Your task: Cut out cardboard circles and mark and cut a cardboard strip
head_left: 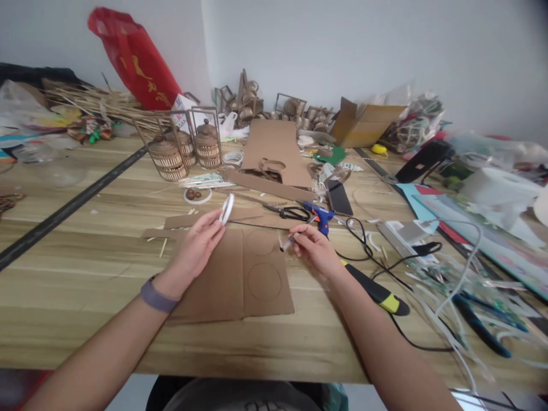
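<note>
My left hand (204, 238) grips a white ring-shaped roll of tape (227, 209), tilted on edge above the cardboard. In my right hand (311, 246) is a pen (288, 242), its dark tip pointing down and left. Between and below both hands lies a flat sheet of brown cardboard (209, 291) with a fold line. Two circles are drawn on its right part, a lower circle (265, 281) and an upper circle (261, 242). Just beyond my right hand rests a blue hot glue gun (320, 215) beside black-handled scissors (295, 213).
Small bamboo lanterns (208, 142) stand at the back left, near a red bag (135, 60). A phone (339, 197) lies behind the glue gun. A yellow-black cutter (379, 290) sits under my right forearm. Cables, a power strip (406, 237) and pliers (482, 325) crowd the right.
</note>
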The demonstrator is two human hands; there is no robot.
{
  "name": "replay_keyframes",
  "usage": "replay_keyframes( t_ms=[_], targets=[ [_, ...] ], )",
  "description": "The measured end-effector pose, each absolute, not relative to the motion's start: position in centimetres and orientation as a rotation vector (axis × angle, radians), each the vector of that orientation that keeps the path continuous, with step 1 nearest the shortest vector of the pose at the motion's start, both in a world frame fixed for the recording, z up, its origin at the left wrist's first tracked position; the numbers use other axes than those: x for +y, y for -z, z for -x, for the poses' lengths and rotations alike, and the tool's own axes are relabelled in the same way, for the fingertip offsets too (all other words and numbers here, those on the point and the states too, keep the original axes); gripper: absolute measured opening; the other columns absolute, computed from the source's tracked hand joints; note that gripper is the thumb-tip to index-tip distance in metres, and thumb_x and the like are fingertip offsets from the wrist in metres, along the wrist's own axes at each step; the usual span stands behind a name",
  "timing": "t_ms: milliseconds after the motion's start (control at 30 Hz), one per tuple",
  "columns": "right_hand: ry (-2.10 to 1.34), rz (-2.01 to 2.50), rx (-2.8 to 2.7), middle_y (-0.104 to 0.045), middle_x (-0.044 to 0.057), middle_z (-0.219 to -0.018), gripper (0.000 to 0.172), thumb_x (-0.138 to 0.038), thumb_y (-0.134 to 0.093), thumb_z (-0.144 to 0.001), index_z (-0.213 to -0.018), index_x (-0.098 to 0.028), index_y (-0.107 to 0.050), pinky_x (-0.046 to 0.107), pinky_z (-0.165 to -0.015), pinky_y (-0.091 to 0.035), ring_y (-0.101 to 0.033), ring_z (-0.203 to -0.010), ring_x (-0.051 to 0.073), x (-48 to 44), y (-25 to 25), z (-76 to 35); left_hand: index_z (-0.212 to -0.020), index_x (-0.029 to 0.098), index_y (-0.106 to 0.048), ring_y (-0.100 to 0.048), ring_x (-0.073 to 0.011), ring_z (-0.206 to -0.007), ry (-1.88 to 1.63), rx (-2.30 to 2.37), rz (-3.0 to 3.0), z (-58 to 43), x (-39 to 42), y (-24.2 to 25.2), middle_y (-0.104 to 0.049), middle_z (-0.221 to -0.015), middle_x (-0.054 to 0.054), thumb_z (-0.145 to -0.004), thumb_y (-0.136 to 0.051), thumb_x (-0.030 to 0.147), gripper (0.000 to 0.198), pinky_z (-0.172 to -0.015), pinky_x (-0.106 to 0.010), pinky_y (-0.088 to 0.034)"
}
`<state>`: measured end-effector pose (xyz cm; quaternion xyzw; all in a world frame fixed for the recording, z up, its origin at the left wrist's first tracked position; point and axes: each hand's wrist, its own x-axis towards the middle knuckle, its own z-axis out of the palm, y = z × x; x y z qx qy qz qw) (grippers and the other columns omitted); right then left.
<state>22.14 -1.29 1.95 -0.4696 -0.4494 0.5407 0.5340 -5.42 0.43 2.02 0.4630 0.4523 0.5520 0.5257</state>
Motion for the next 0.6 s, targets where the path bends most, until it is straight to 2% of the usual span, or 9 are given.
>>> replay_keyframes(
  t_ms=[67,133,167,200,233,333,400,500,600],
  targets=[
    [-1.298,1.127,-1.091,-0.065,-0.004,-0.062,0.033,-0.043,-0.085,-0.069,-0.086,-0.020,-0.069,0.023,-0.048,-0.040,-0.053,-0.049,0.011,-1.4,-1.9,-22.0,-0.145,0.033,-0.049,-0.041,-0.0266,-0.150,-1.349,1.085,-1.290,5.6,0.5,-1.9,-0.031,-0.169,-0.007,-0.090,-0.062,0.040,0.056,-0.120,-0.045,-0.040],
    [-1.302,1.138,-1.115,-0.063,-0.004,-0.057,0.036,-0.047,-0.085,-0.069,-0.087,-0.020,-0.068,0.025,-0.050,-0.042,-0.054,-0.049,0.012,-1.4,-1.9,-21.9,-0.160,0.038,-0.024,-0.022,-0.0278,-0.158,-1.325,1.123,-1.573,5.7,0.3,-1.9,0.002,-0.176,-0.003,-0.096,-0.055,0.041,0.071,-0.123,-0.048,-0.035],
    [-1.300,1.146,-1.128,-0.062,-0.004,-0.056,0.038,-0.048,-0.085,-0.069,-0.087,-0.020,-0.068,0.025,-0.050,-0.042,-0.054,-0.049,0.013,-1.4,-1.9,-21.9,-0.162,0.037,-0.019,-0.016,-0.0287,-0.160,-1.296,1.159,-1.715,5.8,0.2,-1.9,0.008,-0.176,-0.003,-0.098,-0.052,0.042,0.072,-0.124,-0.050,-0.033],
    [-1.293,1.156,-1.142,-0.062,-0.004,-0.055,0.039,-0.049,-0.085,-0.069,-0.087,-0.020,-0.068,0.025,-0.050,-0.041,-0.053,-0.048,0.013,-1.5,-1.9,-21.8,-0.162,0.035,-0.019,-0.013,-0.0295,-0.160,-1.266,1.201,-1.847,5.9,0.1,-2.0,0.008,-0.176,-0.005,-0.100,-0.051,0.044,0.070,-0.125,-0.051,-0.031],
    [-1.281,1.168,-1.157,-0.061,-0.005,-0.054,0.040,-0.051,-0.084,-0.070,-0.088,-0.020,-0.068,0.025,-0.050,-0.040,-0.052,-0.047,0.012,-1.5,-1.9,-21.8,-0.161,0.031,-0.024,-0.014,-0.0301,-0.160,-1.237,1.243,-1.969,6.0,0.0,-2.0,0.001,-0.176,-0.008,-0.101,-0.050,0.046,0.067,-0.125,-0.053,-0.029],
    [-1.226,1.216,-1.209,-0.055,-0.007,-0.051,0.040,-0.054,-0.080,-0.074,-0.090,-0.020,-0.067,0.023,-0.048,-0.034,-0.048,-0.045,0.011,-1.6,-1.8,-21.8,-0.152,0.021,-0.042,-0.028,-0.0332,-0.156,-1.117,1.354,-2.269,6.1,-0.1,-1.6,-0.037,-0.165,-0.017,-0.101,-0.050,0.050,0.059,-0.124,-0.058,-0.028],
    [-1.177,1.254,-1.249,-0.052,-0.008,-0.051,0.039,-0.055,-0.077,-0.077,-0.092,-0.020,-0.067,0.023,-0.046,-0.030,-0.045,-0.045,0.011,-1.6,-1.7,-21.9,-0.148,0.017,-0.046,-0.035,-0.0376,-0.151,-0.965,1.444,-2.386,6.1,0.1,-1.0,-0.053,-0.154,-0.019,-0.099,-0.053,0.053,0.062,-0.121,-0.062,-0.031],
    [-1.096,1.311,-1.315,-0.048,-0.009,-0.052,0.036,-0.052,-0.074,-0.078,-0.093,-0.021,-0.067,0.024,-0.046,-0.027,-0.041,-0.045,0.012,-1.8,-1.5,-21.9,-0.149,0.014,-0.047,-0.039,-0.0431,-0.147,-0.738,1.591,-2.449,6.1,0.4,0.1,-0.060,-0.147,-0.020,-0.095,-0.059,0.055,0.069,-0.116,-0.063,-0.038],
    [-1.013,1.357,-1.396,-0.045,-0.009,-0.053,0.030,-0.048,-0.073,-0.077,-0.088,-0.021,-0.068,0.025,-0.048,-0.028,-0.040,-0.048,0.012,-1.5,-1.6,-21.7,-0.149,0.015,-0.048,-0.046,-0.0422,-0.141,-0.639,1.655,-2.495,6.2,0.6,0.9,-0.063,-0.143,-0.020,-0.093,-0.064,0.051,0.068,-0.113,-0.060,-0.042]
  ],
)
